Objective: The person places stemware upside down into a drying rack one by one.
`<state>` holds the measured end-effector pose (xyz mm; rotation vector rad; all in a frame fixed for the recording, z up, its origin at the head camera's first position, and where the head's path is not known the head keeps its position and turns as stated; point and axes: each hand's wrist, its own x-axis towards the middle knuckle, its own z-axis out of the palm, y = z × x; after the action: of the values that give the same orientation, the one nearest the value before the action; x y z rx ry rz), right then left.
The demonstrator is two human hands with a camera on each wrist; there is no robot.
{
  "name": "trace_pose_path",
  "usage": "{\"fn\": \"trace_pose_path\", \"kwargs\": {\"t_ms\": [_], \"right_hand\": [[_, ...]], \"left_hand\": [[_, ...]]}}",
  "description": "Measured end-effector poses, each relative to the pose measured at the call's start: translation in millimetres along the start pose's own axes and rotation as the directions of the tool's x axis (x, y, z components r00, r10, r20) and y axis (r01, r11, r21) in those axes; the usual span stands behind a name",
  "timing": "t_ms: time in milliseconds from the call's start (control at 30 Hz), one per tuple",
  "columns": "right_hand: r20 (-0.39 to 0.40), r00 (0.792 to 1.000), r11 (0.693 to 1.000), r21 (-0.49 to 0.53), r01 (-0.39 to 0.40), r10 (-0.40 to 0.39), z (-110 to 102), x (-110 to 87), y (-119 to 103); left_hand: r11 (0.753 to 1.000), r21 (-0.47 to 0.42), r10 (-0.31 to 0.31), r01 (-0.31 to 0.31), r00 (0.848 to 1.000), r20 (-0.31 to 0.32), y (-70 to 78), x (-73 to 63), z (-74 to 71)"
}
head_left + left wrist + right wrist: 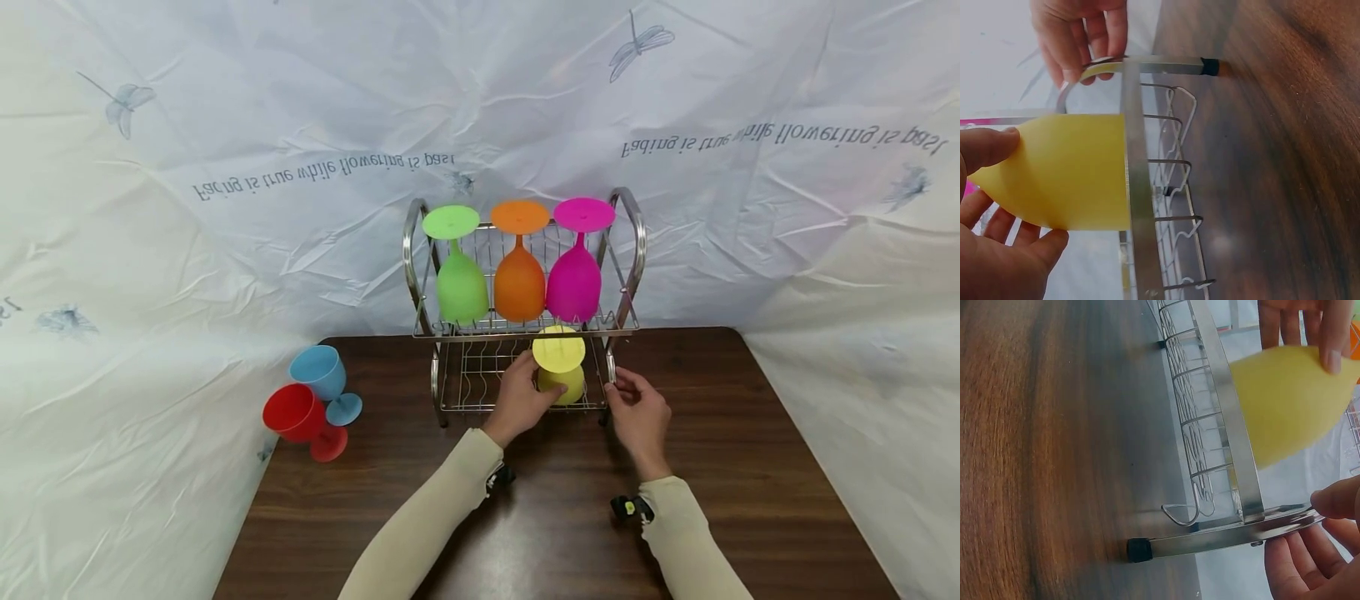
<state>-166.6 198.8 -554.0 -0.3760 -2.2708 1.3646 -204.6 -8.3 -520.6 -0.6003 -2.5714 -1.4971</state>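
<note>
A yellow goblet (561, 385) stands upside down on the right part of the lower tier of a metal dish rack (480, 408). My left hand (521, 395) grips its bowl, thumb on the near side and fingers round the other, as the left wrist view also shows around the yellow bowl (1072, 175). With thumb and fingers, my right hand (641, 412) pinches the rack's right side post (1285, 520). Above, the top tier carries a green goblet (462, 287), an orange goblet (519, 283) and a magenta goblet (574, 283), all upside down in a row.
Left of the rack, a blue goblet (318, 372) and a red goblet (292, 414) stand upright near the left edge of the dark wooden table (555, 533). A pale printed sheet (337, 233) hangs behind and at both sides.
</note>
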Motion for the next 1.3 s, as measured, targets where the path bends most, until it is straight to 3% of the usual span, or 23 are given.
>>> {"fn": "trace_pose_path", "kwargs": {"t_ms": [267, 600, 833, 1067, 1300], "right_hand": [[-0.001, 1.000, 1.000, 0.002, -0.007, 0.007, 4, -1.2, 1], [0.009, 1.000, 1.000, 0.012, -0.015, 0.015, 4, -1.3, 2], [0.008, 1.000, 1.000, 0.022, -0.008, 0.008, 2, -1.5, 3], [0.006, 1.000, 1.000, 0.001, -0.007, 0.007, 1, -2.7, 3], [-0.002, 1.000, 1.000, 0.008, 0.020, -0.020, 1, -2.7, 5]], "left_hand": [[0.999, 0.051, -0.004, 0.002, 0.999, 0.043, -7.7, 8.0, 12.1], [0.993, 0.109, -0.060, 0.049, 0.993, 0.100, -13.8, 15.1, 24.0], [0.993, 0.110, -0.046, 0.036, 0.994, 0.094, -13.2, 14.6, 29.4], [0.993, 0.077, -0.093, 0.086, 0.991, 0.092, -13.9, 12.9, 29.2], [0.995, 0.032, -0.095, 0.094, 0.995, 0.031, -16.4, -0.5, 20.2]]}}
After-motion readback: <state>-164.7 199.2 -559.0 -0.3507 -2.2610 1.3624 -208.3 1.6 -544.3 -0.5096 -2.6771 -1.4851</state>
